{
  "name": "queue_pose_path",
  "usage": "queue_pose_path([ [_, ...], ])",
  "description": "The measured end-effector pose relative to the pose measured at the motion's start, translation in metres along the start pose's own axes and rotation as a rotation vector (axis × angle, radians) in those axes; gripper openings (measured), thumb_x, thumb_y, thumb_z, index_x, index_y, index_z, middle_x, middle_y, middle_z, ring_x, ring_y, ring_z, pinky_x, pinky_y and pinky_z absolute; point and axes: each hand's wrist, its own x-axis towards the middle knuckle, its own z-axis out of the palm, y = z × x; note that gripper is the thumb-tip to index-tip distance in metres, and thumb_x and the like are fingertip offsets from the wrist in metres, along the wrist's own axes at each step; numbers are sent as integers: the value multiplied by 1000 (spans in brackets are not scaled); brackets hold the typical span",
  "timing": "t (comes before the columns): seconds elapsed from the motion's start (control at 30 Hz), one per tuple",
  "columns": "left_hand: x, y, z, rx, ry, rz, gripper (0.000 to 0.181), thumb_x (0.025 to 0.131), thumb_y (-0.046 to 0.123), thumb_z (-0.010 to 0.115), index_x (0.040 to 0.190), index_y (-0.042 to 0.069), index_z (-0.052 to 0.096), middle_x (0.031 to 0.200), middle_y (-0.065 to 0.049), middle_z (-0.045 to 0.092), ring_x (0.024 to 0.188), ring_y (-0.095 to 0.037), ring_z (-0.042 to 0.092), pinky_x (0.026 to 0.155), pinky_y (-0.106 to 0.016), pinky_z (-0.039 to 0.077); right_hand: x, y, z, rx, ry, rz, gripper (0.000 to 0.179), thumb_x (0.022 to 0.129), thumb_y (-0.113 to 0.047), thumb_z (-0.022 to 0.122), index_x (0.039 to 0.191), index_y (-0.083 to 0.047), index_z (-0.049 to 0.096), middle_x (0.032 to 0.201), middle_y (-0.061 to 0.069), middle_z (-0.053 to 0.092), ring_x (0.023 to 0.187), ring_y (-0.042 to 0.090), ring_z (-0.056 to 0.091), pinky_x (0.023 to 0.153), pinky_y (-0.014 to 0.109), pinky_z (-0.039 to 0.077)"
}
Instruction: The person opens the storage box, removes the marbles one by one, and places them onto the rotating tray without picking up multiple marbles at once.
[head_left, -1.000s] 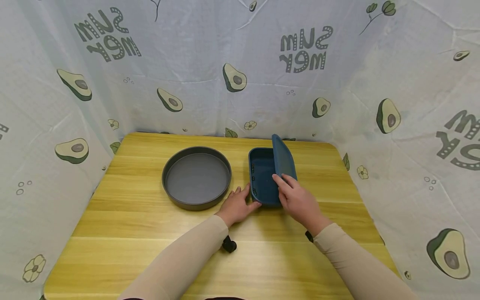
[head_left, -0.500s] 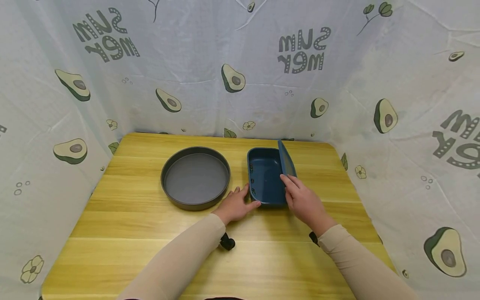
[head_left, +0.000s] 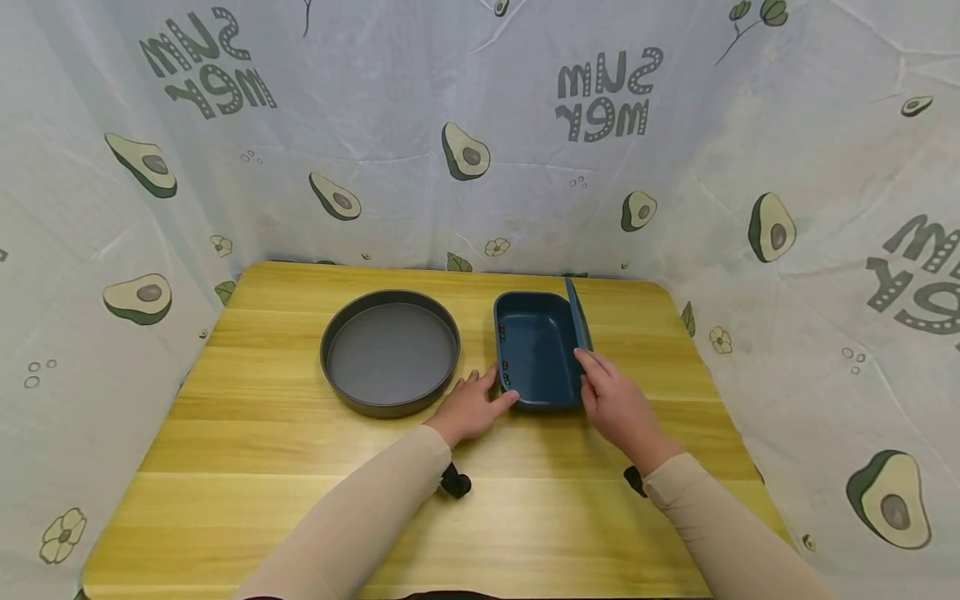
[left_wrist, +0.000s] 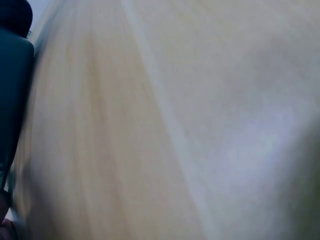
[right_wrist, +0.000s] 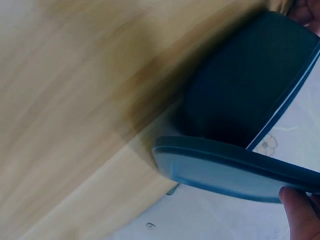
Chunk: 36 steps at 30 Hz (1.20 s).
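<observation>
A deep blue rectangular box [head_left: 551, 406] stands on the table in the head view, with small dark marks along its left inner wall. My right hand [head_left: 621, 412] pinches the near end of its flat blue lid [head_left: 577, 312], which is tipped steeply at the box's right side. In the right wrist view the lid [right_wrist: 215, 172] lies in my thumb's hold, beside the outer wall of the box [right_wrist: 245, 80]. At the box's near left corner rests my left hand [head_left: 471, 408], its fingers spread and fairly straight, the thumb at the near rim.
A round grey pan [head_left: 393, 354] stands left of the box, close to my left fingers. The wooden table [head_left: 300, 508] is bordered by hanging white cloth [head_left: 405, 200] printed with avocados.
My right hand has shifted right with the lid, turning it more nearly edge-on and uncovering more of the box. The left hand stays at the corner.
</observation>
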Motion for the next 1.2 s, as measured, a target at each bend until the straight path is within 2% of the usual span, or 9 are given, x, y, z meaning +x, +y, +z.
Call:
queue_pose_path([
  [0.13,0,2,0,-9,7,0,79,104,72,42,169,32,24,173,-8,32,162,-45,17,132,-61,17,-5,3,-2,21,3,28,51,93,7,71,143,8,59,125,27,69,96,39,74,75,49,65],
  [0.33,-1,2,0,-36,21,-3,80,103,71,45,170,37,18,173,-7,31,162,-44,17,132,-61,17,-13,8,-6,57,-31,117,50,95,9,67,144,9,56,125,29,69,99,41,72,78,53,64],
  [0.5,-2,1,-1,-44,30,48,83,104,67,47,171,35,8,172,-2,34,163,-37,20,134,-55,14,-18,14,-10,44,-16,166,51,96,9,65,146,10,55,127,32,68,102,45,72,82,58,62],
  [0.57,-2,1,-1,-38,35,73,84,105,65,47,171,33,5,171,-3,37,163,-36,21,135,-53,13,-20,16,-11,26,-1,177,53,95,9,66,147,10,54,125,31,69,99,44,72,80,58,62],
  [0.73,-4,1,-3,-35,42,101,85,107,62,48,172,32,2,168,-6,41,162,-38,23,135,-51,12,-24,22,-15,-39,34,154,56,91,9,71,145,11,56,119,30,70,94,45,73,74,57,63],
  [0.93,-2,-2,-2,-24,35,112,82,107,63,45,171,38,1,152,-10,62,162,-38,21,135,-52,11,-26,29,-22,-71,-1,194,57,94,4,71,148,9,54,130,32,69,101,48,73,75,58,62],
  [1.07,0,-5,-3,-21,40,119,80,108,61,46,171,36,4,142,-12,69,162,-40,22,135,-54,11,-30,38,-24,-83,-19,231,63,94,2,72,152,8,50,136,32,66,93,46,73,67,55,61],
  [1.2,1,-3,-1,-22,36,133,80,108,60,47,172,33,6,130,-14,75,161,-41,23,135,-54,12,-39,48,-29,-86,-43,306,69,94,-1,74,157,5,45,140,33,63,87,44,73,61,53,58],
])
